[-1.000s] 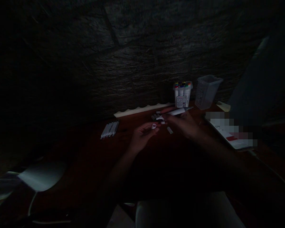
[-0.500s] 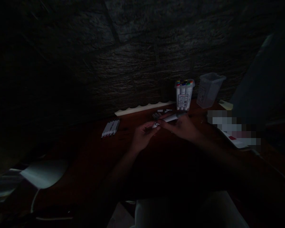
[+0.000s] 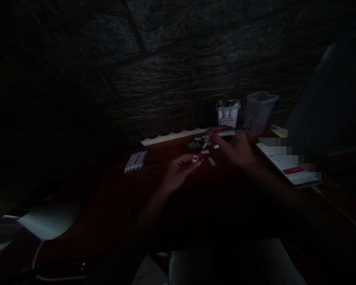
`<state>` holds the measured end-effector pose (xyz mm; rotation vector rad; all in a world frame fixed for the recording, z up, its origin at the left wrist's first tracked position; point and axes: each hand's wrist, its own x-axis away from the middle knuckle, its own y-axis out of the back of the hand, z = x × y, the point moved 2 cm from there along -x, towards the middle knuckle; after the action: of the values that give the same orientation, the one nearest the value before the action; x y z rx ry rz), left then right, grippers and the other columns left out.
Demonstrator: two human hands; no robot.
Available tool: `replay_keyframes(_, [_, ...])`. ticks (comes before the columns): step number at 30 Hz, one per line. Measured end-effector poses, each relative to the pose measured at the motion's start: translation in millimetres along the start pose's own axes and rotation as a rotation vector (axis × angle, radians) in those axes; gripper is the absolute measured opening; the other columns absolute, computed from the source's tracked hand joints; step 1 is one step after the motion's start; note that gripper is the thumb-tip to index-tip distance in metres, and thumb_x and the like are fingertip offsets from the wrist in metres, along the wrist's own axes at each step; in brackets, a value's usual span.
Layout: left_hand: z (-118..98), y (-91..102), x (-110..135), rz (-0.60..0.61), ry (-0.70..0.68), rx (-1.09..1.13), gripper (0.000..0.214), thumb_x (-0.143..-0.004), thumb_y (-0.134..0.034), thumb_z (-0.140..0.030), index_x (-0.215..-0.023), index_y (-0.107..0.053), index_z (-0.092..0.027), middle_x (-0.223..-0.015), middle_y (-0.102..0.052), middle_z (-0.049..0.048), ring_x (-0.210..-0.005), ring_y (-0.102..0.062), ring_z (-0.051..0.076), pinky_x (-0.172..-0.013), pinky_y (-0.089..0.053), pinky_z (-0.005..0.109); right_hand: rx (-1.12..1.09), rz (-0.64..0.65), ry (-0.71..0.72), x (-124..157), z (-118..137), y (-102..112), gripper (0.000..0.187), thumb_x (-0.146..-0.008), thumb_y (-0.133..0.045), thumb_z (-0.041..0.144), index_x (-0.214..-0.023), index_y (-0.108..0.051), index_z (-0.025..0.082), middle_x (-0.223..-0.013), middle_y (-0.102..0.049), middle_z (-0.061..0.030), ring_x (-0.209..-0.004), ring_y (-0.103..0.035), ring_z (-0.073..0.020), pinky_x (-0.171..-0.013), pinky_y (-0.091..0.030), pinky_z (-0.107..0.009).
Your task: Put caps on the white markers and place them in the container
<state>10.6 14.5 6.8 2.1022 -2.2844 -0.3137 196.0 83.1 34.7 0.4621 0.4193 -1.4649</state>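
Pinched between the thumb and fingers of my left hand (image 3: 176, 172) is a small white marker cap (image 3: 195, 158), its open end facing up toward me. My right hand (image 3: 237, 149) is closed round a whitish marker (image 3: 227, 132), which lies nearly level and points right, its tip dark. A gap separates the two hands. Several short loose caps (image 3: 211, 161) are scattered on the table between and behind them. Left of my left hand, several white markers (image 3: 135, 161) lie side by side in a neat row.
A clear tub of markers (image 3: 228, 113) stands at the back, beside a second clear tub (image 3: 260, 111). A phone (image 3: 284, 162) with a cable lies at right. A pale wavy-edged strip (image 3: 175, 136) runs along the stone wall. A white lamp-like shade (image 3: 50, 221) is at left.
My right hand has moved up and right with the marker, away from my left hand. The cap stays in my left hand, apart from the marker. More loose caps now show between the hands.
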Motion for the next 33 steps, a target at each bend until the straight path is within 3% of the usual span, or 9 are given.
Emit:
replay_keyframes(6, [0.3,3.4,-0.8,0.006,-0.013,-0.030,0.033,-0.080,-0.068,-0.037,-0.108,-0.068,-0.019,-0.103,-0.074,0.0077,-0.080,-0.068,0.017,-0.061,-0.051,0.024,-0.137,-0.009,-0.141,1.1,8.4,-5.0,0.026,-0.072,-0.074,0.043,-0.085,-0.068,0.021,-0.077,-0.071,-0.0023,-0.066,-0.067,-0.0173,-0.066,-0.057,-0.035])
replay_keyframes(11, [2.2,4.6,-2.4,-0.004,0.014,-0.010,0.035,-0.078,-0.071,-0.034,-0.109,-0.065,-0.019,-0.101,-0.074,0.0068,-0.074,-0.067,0.014,-0.059,-0.049,0.022,-0.132,0.037,-0.114,1.0,9.7,-2.5,0.029,-0.068,-0.078,0.038,-0.090,-0.069,0.021,-0.086,-0.072,-0.0026,-0.074,-0.068,-0.0179,-0.073,-0.057,-0.037])
replay_keyframes(18, [4.0,7.0,-4.3,-0.066,-0.014,-0.035,0.031,-0.075,-0.073,-0.037,-0.097,-0.066,-0.017,-0.094,-0.074,0.0061,-0.072,-0.066,0.015,-0.058,-0.048,0.023,-0.121,0.140,-0.104,5.9,15.9,-5.7,0.021,-0.077,-0.070,0.039,-0.082,-0.069,0.019,-0.081,-0.072,-0.0042,-0.073,-0.066,-0.0169,-0.069,-0.054,-0.033])
replay_keyframes(21, [7.5,8.0,-5.5,-0.100,-0.073,-0.131,0.028,-0.077,-0.070,-0.038,-0.098,-0.068,-0.018,-0.095,-0.073,0.0054,-0.079,-0.067,0.016,-0.064,-0.051,0.025,-0.102,0.180,-0.093,7.4,15.8,-7.6,0.021,-0.077,-0.069,0.039,-0.080,-0.069,0.018,-0.080,-0.071,-0.0043,-0.073,-0.065,-0.0169,-0.068,-0.053,-0.031])
replay_keyframes(25, [15.3,11.2,-8.7,-0.160,-0.168,-0.344,0.024,-0.077,-0.071,-0.034,-0.097,-0.071,-0.019,-0.094,-0.072,0.0045,-0.087,-0.065,0.018,-0.077,-0.052,0.029,0.005,0.091,-0.148,4.8,6.0,-4.6,0.027,-0.078,-0.065,0.044,-0.077,-0.067,0.017,-0.078,-0.071,-0.0048,-0.071,-0.062,-0.0166,-0.065,-0.049,-0.030])
replay_keyframes(30, [33.4,12.2,-13.2,-0.098,0.018,-0.250,0.038,-0.080,-0.067,-0.028,-0.115,-0.063,-0.016,-0.097,-0.070,0.0071,-0.069,-0.066,0.015,-0.059,-0.055,0.026,0.204,0.023,-0.288,0.4,-6.2,2.0,0.028,-0.079,-0.057,0.040,-0.070,-0.065,0.014,-0.070,-0.066,-0.0046,-0.065,-0.058,-0.0158,-0.060,-0.043,-0.028])
replay_keyframes(33, [35.6,10.8,-14.1,-0.087,0.013,-0.188,0.035,-0.084,-0.061,-0.023,-0.119,-0.060,-0.015,-0.111,-0.069,0.0107,-0.081,-0.070,0.017,-0.073,-0.058,0.031,0.248,0.045,-0.340,0.3,-7.4,2.2,0.026,-0.079,-0.053,0.037,-0.071,-0.064,0.015,-0.072,-0.065,-0.0046,-0.066,-0.058,-0.0160,-0.061,-0.042,-0.029])
